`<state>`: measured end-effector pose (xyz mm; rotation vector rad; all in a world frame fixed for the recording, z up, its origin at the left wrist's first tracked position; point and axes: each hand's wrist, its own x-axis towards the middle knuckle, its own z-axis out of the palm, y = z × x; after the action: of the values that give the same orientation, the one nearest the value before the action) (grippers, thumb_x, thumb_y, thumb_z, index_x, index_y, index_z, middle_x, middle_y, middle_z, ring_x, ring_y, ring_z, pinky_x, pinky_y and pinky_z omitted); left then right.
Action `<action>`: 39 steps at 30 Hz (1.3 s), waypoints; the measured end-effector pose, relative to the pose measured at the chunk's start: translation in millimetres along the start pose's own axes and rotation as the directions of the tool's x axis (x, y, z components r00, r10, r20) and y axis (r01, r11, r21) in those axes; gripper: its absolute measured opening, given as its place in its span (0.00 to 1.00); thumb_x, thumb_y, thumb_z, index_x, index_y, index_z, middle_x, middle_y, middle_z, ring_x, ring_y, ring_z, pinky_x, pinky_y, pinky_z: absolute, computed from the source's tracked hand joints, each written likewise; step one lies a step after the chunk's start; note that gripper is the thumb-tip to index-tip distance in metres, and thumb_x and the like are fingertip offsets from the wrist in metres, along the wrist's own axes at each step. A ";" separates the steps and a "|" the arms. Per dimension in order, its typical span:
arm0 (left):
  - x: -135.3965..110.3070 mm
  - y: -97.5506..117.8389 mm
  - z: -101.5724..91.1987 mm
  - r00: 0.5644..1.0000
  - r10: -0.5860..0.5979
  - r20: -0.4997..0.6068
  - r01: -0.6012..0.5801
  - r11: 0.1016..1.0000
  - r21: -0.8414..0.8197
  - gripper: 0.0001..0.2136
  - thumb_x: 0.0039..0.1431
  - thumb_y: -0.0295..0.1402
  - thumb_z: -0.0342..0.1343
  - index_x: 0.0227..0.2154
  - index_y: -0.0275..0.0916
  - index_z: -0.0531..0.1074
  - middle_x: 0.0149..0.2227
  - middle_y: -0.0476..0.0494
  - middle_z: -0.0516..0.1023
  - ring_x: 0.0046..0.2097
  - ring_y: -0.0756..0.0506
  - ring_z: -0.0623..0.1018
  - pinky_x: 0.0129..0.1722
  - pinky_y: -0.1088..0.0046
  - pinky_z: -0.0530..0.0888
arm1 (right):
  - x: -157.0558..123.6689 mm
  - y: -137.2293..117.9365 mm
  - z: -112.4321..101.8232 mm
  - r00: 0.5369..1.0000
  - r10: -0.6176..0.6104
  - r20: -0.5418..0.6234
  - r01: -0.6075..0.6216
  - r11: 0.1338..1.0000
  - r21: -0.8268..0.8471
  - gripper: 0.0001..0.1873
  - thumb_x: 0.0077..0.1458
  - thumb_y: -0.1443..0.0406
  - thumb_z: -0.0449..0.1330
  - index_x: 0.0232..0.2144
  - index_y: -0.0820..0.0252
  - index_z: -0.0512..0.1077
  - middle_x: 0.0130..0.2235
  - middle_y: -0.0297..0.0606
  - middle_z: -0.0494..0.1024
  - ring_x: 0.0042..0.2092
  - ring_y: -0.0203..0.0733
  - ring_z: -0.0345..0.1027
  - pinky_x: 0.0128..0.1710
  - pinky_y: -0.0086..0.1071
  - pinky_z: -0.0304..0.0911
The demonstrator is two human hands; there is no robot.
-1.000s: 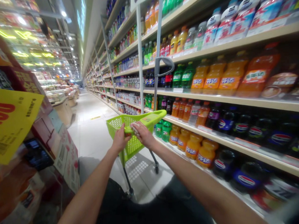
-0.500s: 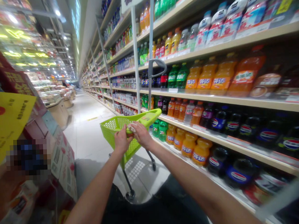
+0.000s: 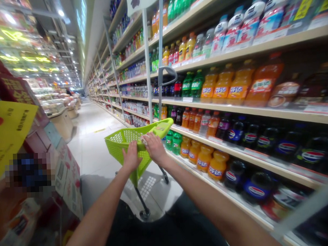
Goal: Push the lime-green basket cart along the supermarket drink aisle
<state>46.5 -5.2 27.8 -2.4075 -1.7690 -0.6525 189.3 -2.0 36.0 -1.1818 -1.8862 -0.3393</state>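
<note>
A lime-green plastic shopping cart (image 3: 117, 139) stands in front of me, with a perforated basket and dark legs on casters. My left hand (image 3: 131, 156) is laid over the near handle edge of the cart, fingers bent over it and thumb to the right. Just to its right, my right hand (image 3: 155, 149) is closed on a crumpled white tissue (image 3: 144, 139), pressed against the handle. The palm sides of both hands are hidden. A flat panel at the cart's right end lies beyond my right hand.
Shelves of soda bottles (image 3: 216, 164) line the right side, with a grey metal post (image 3: 147, 66) near the cart. At left are stacked cartons (image 3: 67, 180) and a yellow price sign (image 3: 12, 132). A pale tiled aisle (image 3: 90, 122) runs ahead, past display counters (image 3: 61, 123).
My left hand has moved left from beside the tissue onto the cart handle. The right hand keeps the tissue at the handle. The view has shifted slightly.
</note>
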 end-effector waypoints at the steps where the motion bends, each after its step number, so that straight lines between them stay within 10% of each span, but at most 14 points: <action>1: -0.3 1.5 1.3 1.000 0.005 -0.006 -0.005 1.000 0.008 0.37 0.49 0.29 0.54 0.60 0.38 0.42 0.63 0.32 0.48 0.63 0.39 0.49 0.57 0.43 0.46 | 1.5 6.0 -2.6 0.999 0.038 -0.020 -0.038 0.999 0.008 0.21 0.56 0.67 0.46 0.52 0.65 0.63 0.55 0.48 0.64 0.59 0.49 0.51 0.56 0.48 0.49; 6: -0.6 16.7 6.5 1.000 0.001 -0.005 -0.001 1.000 0.026 0.38 0.49 0.28 0.53 0.61 0.38 0.41 0.63 0.33 0.46 0.63 0.39 0.48 0.57 0.43 0.46 | 8.4 23.5 -10.1 0.966 0.240 -0.093 -0.236 0.970 0.054 0.22 0.58 0.66 0.41 0.51 0.70 0.64 0.53 0.51 0.66 0.57 0.47 0.54 0.57 0.42 0.51; 13: 2.5 27.7 10.3 1.000 0.011 -0.028 -0.012 1.000 -0.008 0.34 0.49 0.28 0.51 0.60 0.39 0.45 0.63 0.37 0.48 0.63 0.41 0.48 0.58 0.45 0.46 | -0.9 7.6 -10.4 1.000 0.020 -0.007 -0.020 0.997 -0.079 0.19 0.56 0.68 0.47 0.50 0.62 0.65 0.55 0.47 0.64 0.58 0.50 0.52 0.56 0.47 0.48; 20: 9.6 27.0 17.3 0.998 -0.065 0.012 0.065 0.997 -0.044 0.36 0.48 0.28 0.52 0.60 0.36 0.44 0.63 0.35 0.47 0.63 0.38 0.48 0.57 0.44 0.48 | -2.2 34.4 -18.4 0.984 0.131 -0.119 -0.138 0.989 -0.054 0.21 0.57 0.68 0.45 0.52 0.65 0.62 0.52 0.48 0.66 0.57 0.46 0.54 0.56 0.43 0.52; 39: 13.7 18.4 15.0 0.990 -0.042 0.133 0.030 0.996 0.089 0.34 0.48 0.29 0.50 0.60 0.38 0.46 0.63 0.40 0.49 0.63 0.40 0.49 0.58 0.47 0.49 | -18.6 48.3 6.1 0.973 -0.193 -0.125 0.138 0.925 -0.355 0.20 0.57 0.72 0.47 0.51 0.60 0.65 0.55 0.45 0.66 0.59 0.48 0.51 0.55 0.47 0.50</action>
<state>71.1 5.6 22.8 -2.4194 -1.8533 -0.4151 229.8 15.5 8.1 -1.1805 -1.8368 -0.8629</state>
